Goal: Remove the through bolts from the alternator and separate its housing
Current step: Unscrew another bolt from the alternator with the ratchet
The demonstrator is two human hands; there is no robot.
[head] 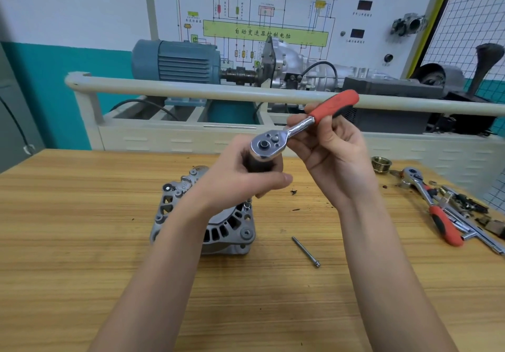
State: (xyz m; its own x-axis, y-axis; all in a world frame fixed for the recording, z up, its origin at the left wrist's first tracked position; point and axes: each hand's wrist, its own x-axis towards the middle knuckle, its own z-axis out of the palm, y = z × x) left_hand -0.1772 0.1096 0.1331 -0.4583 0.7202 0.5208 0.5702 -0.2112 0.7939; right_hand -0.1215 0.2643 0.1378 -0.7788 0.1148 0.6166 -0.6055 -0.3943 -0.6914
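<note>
Over the wooden bench (82, 242), right hand (336, 160) grips the ratchet (300, 127), left hand (246, 179) grips its socket (258, 164) above the alternator (226, 228).

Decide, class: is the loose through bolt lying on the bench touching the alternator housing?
Apart. The head view shows bare wooden bench between the through bolt and the alternator housing; the bolt lies off to the housing's right.

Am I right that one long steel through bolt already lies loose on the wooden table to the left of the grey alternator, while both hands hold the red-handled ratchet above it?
Nearly: the head view shows the long steel through bolt lying to the right of the grey alternator, not left. It does lie loose on the wooden table, and both hands hold the red-handled ratchet above.
</note>
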